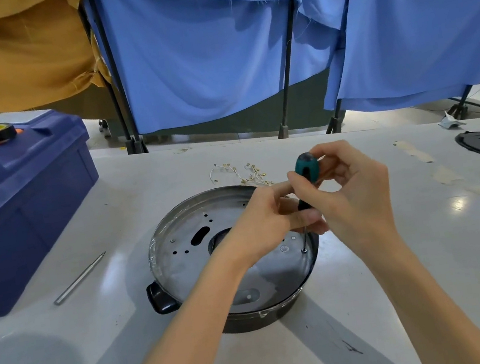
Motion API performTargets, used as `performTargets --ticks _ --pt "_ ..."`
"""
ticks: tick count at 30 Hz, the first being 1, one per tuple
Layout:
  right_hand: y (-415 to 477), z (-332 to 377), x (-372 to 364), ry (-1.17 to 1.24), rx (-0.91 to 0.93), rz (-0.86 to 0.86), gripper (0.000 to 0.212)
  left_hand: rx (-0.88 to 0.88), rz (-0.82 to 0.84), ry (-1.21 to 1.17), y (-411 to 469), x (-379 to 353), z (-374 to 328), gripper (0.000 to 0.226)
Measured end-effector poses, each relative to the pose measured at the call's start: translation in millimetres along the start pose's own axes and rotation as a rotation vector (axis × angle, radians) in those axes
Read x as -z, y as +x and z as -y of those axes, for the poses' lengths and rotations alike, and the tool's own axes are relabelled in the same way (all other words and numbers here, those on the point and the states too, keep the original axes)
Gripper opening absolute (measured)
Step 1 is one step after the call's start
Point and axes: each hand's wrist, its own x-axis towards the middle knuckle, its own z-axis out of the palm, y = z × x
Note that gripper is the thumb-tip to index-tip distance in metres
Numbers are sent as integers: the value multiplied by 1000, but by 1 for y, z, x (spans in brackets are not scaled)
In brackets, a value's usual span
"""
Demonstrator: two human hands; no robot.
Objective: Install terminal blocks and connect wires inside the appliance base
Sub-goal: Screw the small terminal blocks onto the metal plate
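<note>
Over the round silver metal appliance base (181, 259), a teal-and-black-handled screwdriver (305, 170) is gripped by the right hand (356, 195), its shaft pinched by the left hand (257, 226); white brass-tipped wires (240, 173) are heaped just beyond the base.

One head-worn cam, wide-angle, looking fwd & down across the white table (477, 255). Close in: appliance base (181, 253) sits mid-frame just below the lens, blue curtains (214, 61) fill the top behind.

Bright overhead light, glare on table (460, 205), wide-angle edges warped.
</note>
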Motion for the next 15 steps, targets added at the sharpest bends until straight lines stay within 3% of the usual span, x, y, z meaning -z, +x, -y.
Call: performTargets --ticks 3,8,11,15 --pt "4 -1 2 -75 20 -2 32 33 46 13 4 0 -3 26" --pt "12 -3 17 116 -45 266 25 71 175 37 5 2 -5 28" --pt "11 -5 16 82 -87 160 14 73 128 54 6 -3 -2 22" --pt "12 0 4 -154 -98 4 56 91 53 56 9 -3 4 19"
